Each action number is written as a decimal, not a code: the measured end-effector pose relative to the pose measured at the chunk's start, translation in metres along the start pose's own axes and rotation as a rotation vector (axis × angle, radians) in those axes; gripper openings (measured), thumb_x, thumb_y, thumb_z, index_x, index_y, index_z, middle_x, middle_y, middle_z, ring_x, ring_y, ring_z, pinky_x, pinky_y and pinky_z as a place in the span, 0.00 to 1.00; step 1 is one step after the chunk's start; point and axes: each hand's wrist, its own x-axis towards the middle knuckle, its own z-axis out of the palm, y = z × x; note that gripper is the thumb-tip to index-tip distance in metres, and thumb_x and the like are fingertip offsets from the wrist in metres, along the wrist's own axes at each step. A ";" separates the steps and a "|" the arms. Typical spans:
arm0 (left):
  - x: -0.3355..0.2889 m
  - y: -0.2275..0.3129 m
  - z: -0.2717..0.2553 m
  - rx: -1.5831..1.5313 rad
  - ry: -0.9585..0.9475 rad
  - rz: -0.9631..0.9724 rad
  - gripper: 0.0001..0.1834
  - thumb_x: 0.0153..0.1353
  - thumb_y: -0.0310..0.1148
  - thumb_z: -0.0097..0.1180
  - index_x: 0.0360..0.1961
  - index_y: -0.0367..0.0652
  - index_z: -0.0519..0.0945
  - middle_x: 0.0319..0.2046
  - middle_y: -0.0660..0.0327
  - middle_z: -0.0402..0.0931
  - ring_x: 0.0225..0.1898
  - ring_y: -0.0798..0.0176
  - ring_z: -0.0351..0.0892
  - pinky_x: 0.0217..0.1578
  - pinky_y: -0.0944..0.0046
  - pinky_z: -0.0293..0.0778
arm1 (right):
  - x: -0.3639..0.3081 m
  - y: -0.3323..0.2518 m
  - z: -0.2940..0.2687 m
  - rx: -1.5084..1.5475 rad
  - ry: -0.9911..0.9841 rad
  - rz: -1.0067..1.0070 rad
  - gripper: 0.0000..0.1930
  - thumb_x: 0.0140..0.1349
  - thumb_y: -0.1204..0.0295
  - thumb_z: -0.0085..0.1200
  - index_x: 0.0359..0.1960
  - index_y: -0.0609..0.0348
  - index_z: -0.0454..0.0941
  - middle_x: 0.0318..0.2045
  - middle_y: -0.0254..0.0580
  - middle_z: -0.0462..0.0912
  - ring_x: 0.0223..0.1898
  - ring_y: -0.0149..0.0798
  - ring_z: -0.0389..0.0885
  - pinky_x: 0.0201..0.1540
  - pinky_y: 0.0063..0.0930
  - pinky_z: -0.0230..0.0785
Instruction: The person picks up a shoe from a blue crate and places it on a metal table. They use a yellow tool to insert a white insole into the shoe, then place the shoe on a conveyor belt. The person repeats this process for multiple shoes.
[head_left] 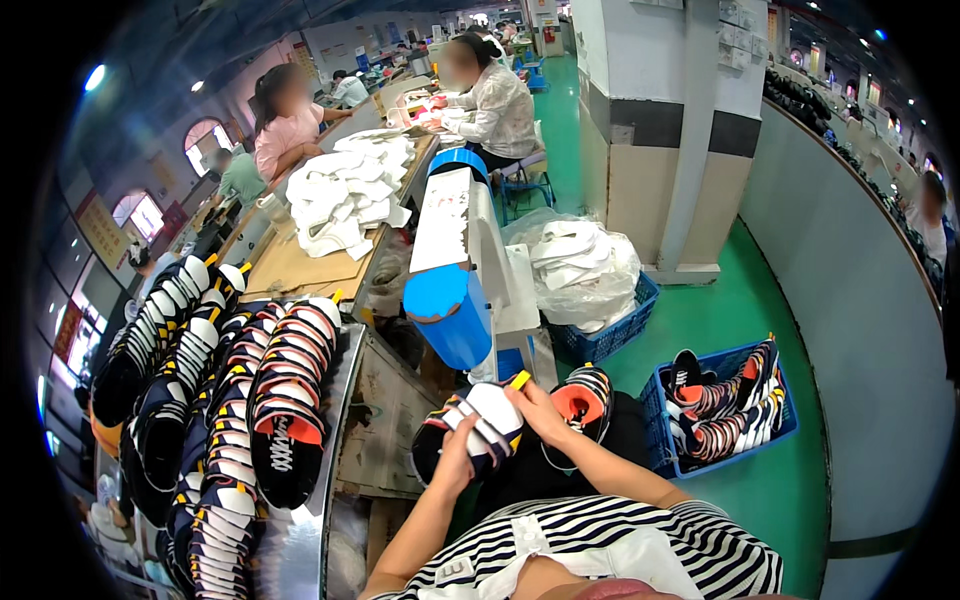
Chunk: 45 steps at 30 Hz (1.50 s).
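Note:
Over my lap I hold a small nested stack of shoe uppers (494,408), dark with white and coral bands and a yellow heel tab. My left hand (457,456) is closed round the side of the stack. At its far end, my right hand (538,412) grips the edge by the yellow tab; the fingertips are partly hidden. Another shoe upper (582,404), black with a coral lining, lies on my dark-clad lap beside my right forearm. Just beyond my hands stands a blue and white machine (448,312).
Long rows of nested uppers (290,400) cover the metal-edged bench at left. White pieces (345,190) are heaped farther along it. A blue crate (655,425) with uppers stands at right; a bagged crate (600,340) sits by the pillar (640,180). Two people work at the far bench.

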 end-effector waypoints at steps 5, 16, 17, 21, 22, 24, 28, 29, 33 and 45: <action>-0.004 0.009 -0.077 0.280 0.169 0.048 0.19 0.61 0.38 0.54 0.48 0.35 0.73 0.40 0.55 0.78 0.38 0.63 0.79 0.37 0.65 0.75 | 0.003 -0.005 0.035 0.520 -0.125 0.374 0.10 0.58 0.77 0.50 0.42 0.55 0.71 0.37 0.36 0.73 0.39 0.31 0.71 0.40 0.22 0.65; 0.038 0.044 -0.062 0.429 0.085 0.068 0.22 0.63 0.42 0.51 0.51 0.36 0.73 0.43 0.61 0.76 0.43 0.68 0.76 0.44 0.69 0.70 | 0.019 0.004 0.057 -0.279 -0.066 0.081 0.26 0.47 0.52 0.66 0.39 0.61 0.78 0.31 0.42 0.82 0.33 0.38 0.81 0.37 0.27 0.70; 0.042 0.043 -0.049 0.380 0.030 0.064 0.22 0.62 0.43 0.53 0.49 0.35 0.74 0.42 0.60 0.76 0.41 0.68 0.76 0.41 0.69 0.71 | 0.019 -0.002 0.056 -0.299 -0.062 0.084 0.27 0.46 0.51 0.66 0.39 0.60 0.78 0.31 0.42 0.83 0.33 0.37 0.81 0.37 0.27 0.70; 0.078 0.031 -0.036 0.428 -0.006 0.071 0.22 0.60 0.43 0.55 0.47 0.36 0.75 0.40 0.61 0.78 0.40 0.68 0.76 0.41 0.69 0.70 | 0.031 0.003 0.043 -0.213 0.114 0.164 0.21 0.54 0.52 0.58 0.37 0.59 0.79 0.25 0.40 0.81 0.28 0.36 0.79 0.34 0.26 0.67; 0.084 0.029 -0.032 0.416 -0.009 0.113 0.22 0.61 0.43 0.55 0.47 0.35 0.75 0.40 0.60 0.78 0.40 0.68 0.76 0.41 0.68 0.70 | 0.036 0.002 0.038 -0.216 0.114 0.192 0.18 0.59 0.56 0.53 0.36 0.60 0.79 0.24 0.39 0.80 0.27 0.34 0.77 0.32 0.26 0.66; 0.097 0.026 -0.030 0.367 -0.037 0.134 0.19 0.62 0.41 0.53 0.45 0.35 0.76 0.39 0.62 0.77 0.40 0.69 0.75 0.42 0.69 0.69 | 0.052 0.018 0.029 -0.094 0.101 0.213 0.17 0.61 0.59 0.51 0.35 0.62 0.79 0.23 0.39 0.79 0.26 0.31 0.75 0.32 0.26 0.65; 0.113 0.025 -0.026 0.237 0.106 0.062 0.19 0.60 0.39 0.53 0.44 0.33 0.76 0.41 0.57 0.78 0.41 0.64 0.76 0.42 0.65 0.70 | 0.067 0.018 0.020 0.064 0.036 0.288 0.14 0.63 0.65 0.49 0.32 0.67 0.79 0.24 0.35 0.79 0.26 0.26 0.73 0.29 0.19 0.64; 0.115 0.030 -0.022 0.215 0.169 0.016 0.19 0.60 0.38 0.53 0.45 0.33 0.75 0.41 0.56 0.77 0.42 0.62 0.76 0.42 0.63 0.70 | 0.072 0.012 0.020 0.078 0.062 0.313 0.14 0.63 0.66 0.50 0.31 0.66 0.79 0.24 0.35 0.79 0.25 0.25 0.73 0.28 0.19 0.65; 0.157 0.037 -0.035 -0.050 0.080 -0.247 0.19 0.65 0.38 0.46 0.48 0.31 0.72 0.44 0.50 0.76 0.43 0.53 0.78 0.44 0.54 0.74 | 0.086 0.005 0.012 0.194 -0.008 0.427 0.11 0.61 0.68 0.48 0.26 0.63 0.78 0.23 0.34 0.78 0.22 0.26 0.73 0.26 0.20 0.65; 0.009 -0.007 -0.024 0.467 0.124 0.151 0.21 0.63 0.44 0.54 0.48 0.36 0.74 0.38 0.63 0.76 0.40 0.71 0.72 0.41 0.70 0.68 | 0.038 0.019 0.006 -0.009 0.315 0.371 0.17 0.65 0.58 0.50 0.30 0.62 0.76 0.25 0.35 0.75 0.30 0.27 0.69 0.34 0.22 0.63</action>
